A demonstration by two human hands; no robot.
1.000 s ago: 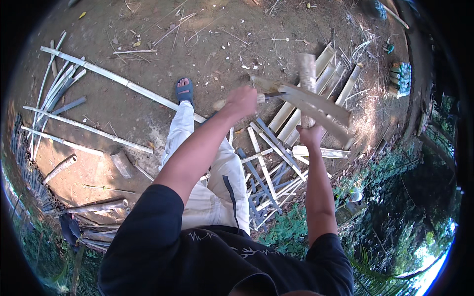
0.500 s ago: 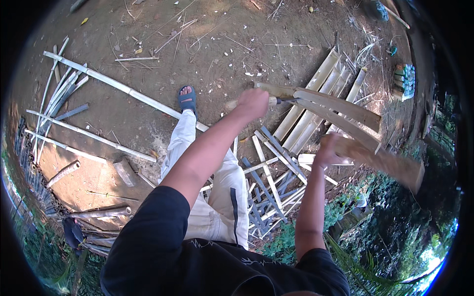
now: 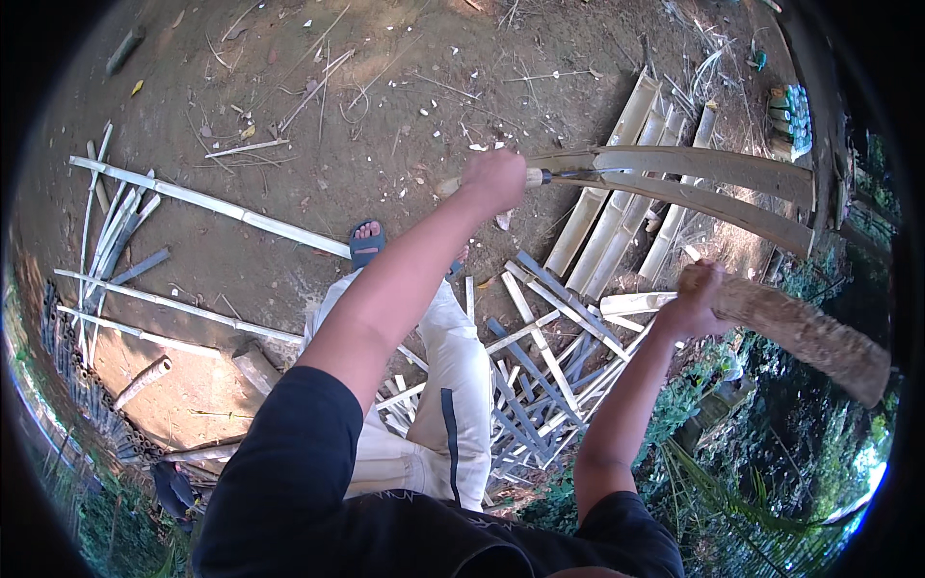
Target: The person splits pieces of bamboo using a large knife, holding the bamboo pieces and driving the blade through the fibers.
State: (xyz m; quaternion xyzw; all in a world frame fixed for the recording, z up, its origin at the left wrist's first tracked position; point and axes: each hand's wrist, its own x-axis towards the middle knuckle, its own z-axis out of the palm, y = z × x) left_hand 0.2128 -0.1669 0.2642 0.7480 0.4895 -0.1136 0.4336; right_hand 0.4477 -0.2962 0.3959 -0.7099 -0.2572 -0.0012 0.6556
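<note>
Bamboo piece (image 3: 713,162), smooth and gently curved, lies ahead of the person, right of the left hand (image 3: 494,183), its two long strips parted toward the far end. A knife (image 3: 536,177) has its thin metal blade between them; the left fist is clamped on its pale wooden handle. Right fingers wrap one end of a rough, thick wooden club (image 3: 800,332). Half-round troughs (image 3: 609,252) and flat, narrow slats (image 3: 541,344) lie on brown earth (image 3: 414,106).

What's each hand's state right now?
Left hand: closed, holding the wooden-handled knife, blade at the split bamboo.
Right hand: closed, holding the thick wooden club by one end.
</note>
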